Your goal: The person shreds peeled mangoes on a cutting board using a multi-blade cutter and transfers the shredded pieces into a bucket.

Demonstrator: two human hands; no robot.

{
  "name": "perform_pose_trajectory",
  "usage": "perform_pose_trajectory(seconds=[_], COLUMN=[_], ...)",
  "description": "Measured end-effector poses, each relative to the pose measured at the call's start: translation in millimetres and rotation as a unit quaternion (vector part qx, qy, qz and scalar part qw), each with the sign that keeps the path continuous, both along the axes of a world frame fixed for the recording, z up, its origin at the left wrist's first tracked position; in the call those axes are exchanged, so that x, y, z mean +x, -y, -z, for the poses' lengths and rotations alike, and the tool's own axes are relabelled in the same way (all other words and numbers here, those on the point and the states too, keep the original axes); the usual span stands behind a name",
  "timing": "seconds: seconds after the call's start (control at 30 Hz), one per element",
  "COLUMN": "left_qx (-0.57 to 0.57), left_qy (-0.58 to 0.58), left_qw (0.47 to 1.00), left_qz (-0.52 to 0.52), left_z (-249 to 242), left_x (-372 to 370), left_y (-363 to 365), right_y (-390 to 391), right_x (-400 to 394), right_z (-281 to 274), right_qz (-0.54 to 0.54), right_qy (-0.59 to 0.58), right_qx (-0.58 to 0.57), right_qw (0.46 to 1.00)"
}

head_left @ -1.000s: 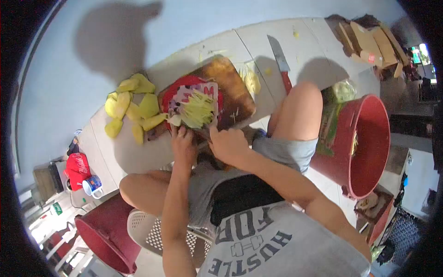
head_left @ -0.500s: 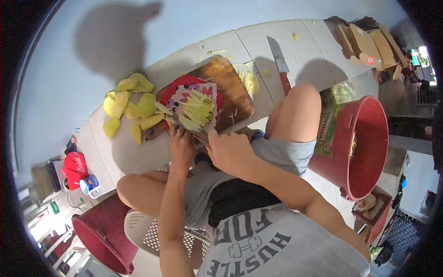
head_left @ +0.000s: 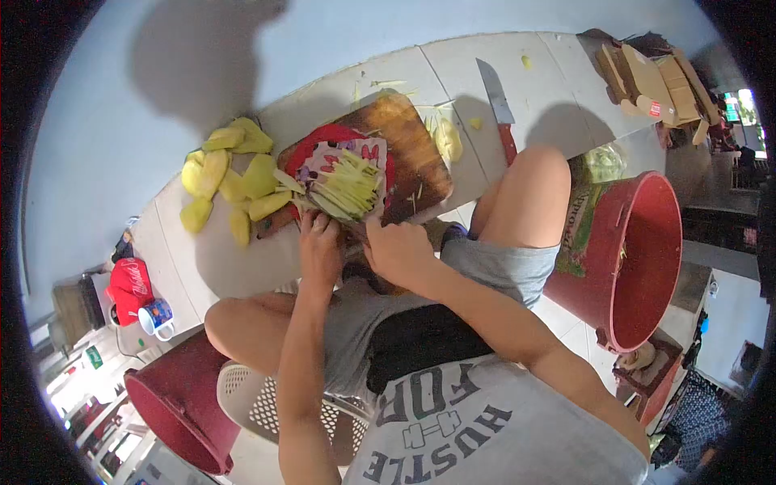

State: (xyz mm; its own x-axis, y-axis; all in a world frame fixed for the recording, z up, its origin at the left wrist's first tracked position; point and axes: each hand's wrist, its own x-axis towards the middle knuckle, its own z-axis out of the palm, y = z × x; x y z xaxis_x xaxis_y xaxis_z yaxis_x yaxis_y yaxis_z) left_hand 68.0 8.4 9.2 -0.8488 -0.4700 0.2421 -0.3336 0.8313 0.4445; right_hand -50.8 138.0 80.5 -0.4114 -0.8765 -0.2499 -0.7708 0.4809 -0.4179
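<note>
Just now, both your hands were close together at the near edge of the board (head_left: 408, 149). Your left hand (head_left: 322, 246) had its fingers bent at the near end of the pale strips (head_left: 347, 187); you seemed to be touching them, though I cannot tell how firmly you pinched. Your right hand (head_left: 398, 249) was beside it, fingers folded in and thumb pointing towards the strips, and whatever it may have gripped was hidden from view.

The strips lay bunched on a patterned red mat (head_left: 323, 139), which rested on the board. To the left of that, you had a heap of yellow slices (head_left: 215, 174) on the tiled counter (head_left: 396, 61). A peeled piece (head_left: 449, 141) lay beside the board's right side, with a knife (head_left: 495, 97) farther right, its red handle pointing towards your right knee (head_left: 529, 198). Beyond that knee was a red bin (head_left: 594, 250), and a mug (head_left: 156, 317) was far to your left.
</note>
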Motion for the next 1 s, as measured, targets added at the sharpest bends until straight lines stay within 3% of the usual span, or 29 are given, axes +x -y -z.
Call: perform_pose_trajectory(seconds=[0.2, 0.37, 0.43, 0.53, 0.67, 0.77, 1.0], left_qx=[-0.002, -0.036, -0.042, -0.051, -0.023, -0.012, 0.021], left_qy=[-0.065, -0.028, -0.105, -0.044, -0.094, -0.065, -0.035], left_qw=[0.998, 0.999, 0.993, 0.998, 0.995, 0.998, 0.999], left_qz=[0.004, 0.024, 0.026, 0.011, 0.018, 0.009, -0.031], left_z=[-3.9, 11.7, 11.9, 21.3, 6.7, 12.2, 8.5], left_x=[-0.9, 6.6, -0.4, 5.4, 3.5, 8.0, 11.7], left_y=[-3.8, 0.4, 1.7, 6.2, -0.7, 2.2, -3.3], right_y=[-4.8, -7.3, -4.9, -6.6, -9.1, -10.1, -10.3], right_x=[9.8, 11.4, 8.0, 4.1, 8.7, 5.0, 9.7], right_z=[-14.6, -14.7, -39.7, 2.5, -27.2, 11.3, 7.1], right_qz=[-0.009, 0.011, -0.029, -0.002, -0.025, 0.015, 0.004], right_qy=[-0.018, -0.002, 0.012, -0.009, -0.003, 0.010, -0.004], right_qx=[-0.016, -0.005, 0.014, -0.011, -0.005, 0.000, -0.023], right_qw=[1.000, 1.000, 0.999, 1.000, 1.000, 1.000, 1.000])
